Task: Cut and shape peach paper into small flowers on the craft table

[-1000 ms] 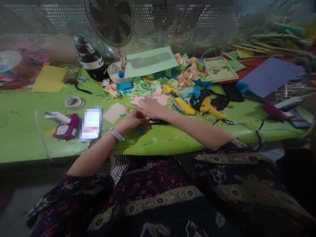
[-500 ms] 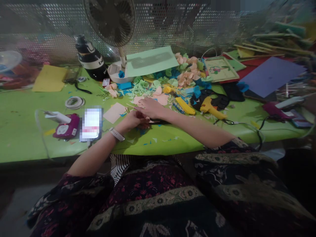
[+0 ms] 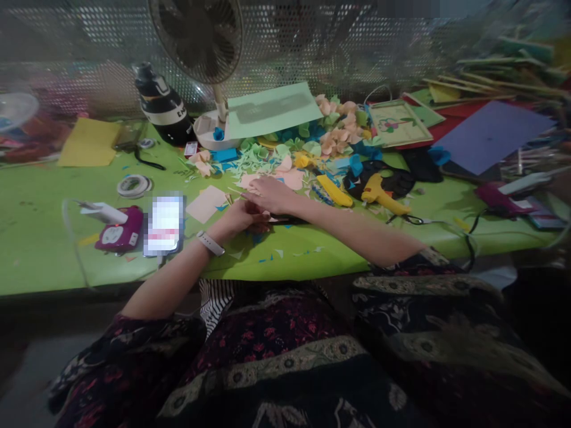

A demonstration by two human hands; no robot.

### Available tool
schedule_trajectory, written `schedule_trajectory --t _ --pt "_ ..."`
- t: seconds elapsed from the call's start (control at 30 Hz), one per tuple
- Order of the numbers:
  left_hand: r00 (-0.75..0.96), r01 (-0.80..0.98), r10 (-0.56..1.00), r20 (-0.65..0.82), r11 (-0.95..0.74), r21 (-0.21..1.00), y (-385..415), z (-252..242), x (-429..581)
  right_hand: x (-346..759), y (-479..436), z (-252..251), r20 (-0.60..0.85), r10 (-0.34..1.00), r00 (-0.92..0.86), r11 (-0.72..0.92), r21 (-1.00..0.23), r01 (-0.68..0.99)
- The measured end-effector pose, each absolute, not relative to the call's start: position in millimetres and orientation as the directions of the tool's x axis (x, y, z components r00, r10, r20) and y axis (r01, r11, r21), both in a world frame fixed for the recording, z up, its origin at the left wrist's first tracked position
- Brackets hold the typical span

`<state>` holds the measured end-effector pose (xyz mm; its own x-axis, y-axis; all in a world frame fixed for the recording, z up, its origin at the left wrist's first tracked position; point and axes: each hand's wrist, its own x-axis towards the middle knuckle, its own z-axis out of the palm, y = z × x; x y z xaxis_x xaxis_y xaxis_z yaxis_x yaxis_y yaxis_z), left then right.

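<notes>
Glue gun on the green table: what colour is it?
Yellow; the glue gun shows best in the head view.

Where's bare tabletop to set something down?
Widest: green table left end, between yellow sheet, tape roll and near edge. Also the front strip between right hand and near edge, scraps only. Crowded: paper flowers, glue gun, purple sheet.

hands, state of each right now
Left hand: fingers curled on the green table, grip cannot be told.
Right hand: palm down beside pink paper and a thin stick; grip cannot be told.
</notes>
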<state>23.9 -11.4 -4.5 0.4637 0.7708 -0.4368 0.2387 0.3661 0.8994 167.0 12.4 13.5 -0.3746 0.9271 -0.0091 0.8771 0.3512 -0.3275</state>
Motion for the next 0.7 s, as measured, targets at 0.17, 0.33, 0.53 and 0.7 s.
schedule_trajectory --t 0.17,0.33,0.53,0.7 --pt "0.462 0.237 0.772 -0.435 0.366 0.9 -12 -4 25 167 14 11 0.002 0.923 -0.385 0.365 -0.328 0.871" --pt "0.451 0.253 0.774 -0.445 0.367 0.895 -12 -3 25 167 14 12 0.001 0.925 -0.379 0.358 -0.328 0.874" --pt "0.461 0.264 0.772 -0.438 0.352 0.898 -11 -4 23 166 17 6 -0.012 0.925 -0.379 0.358 -0.306 0.882" --pt "0.457 0.261 0.772 -0.441 0.358 0.897 -12 -3 23 166 19 1 0.013 0.925 -0.379 0.365 -0.299 0.882"
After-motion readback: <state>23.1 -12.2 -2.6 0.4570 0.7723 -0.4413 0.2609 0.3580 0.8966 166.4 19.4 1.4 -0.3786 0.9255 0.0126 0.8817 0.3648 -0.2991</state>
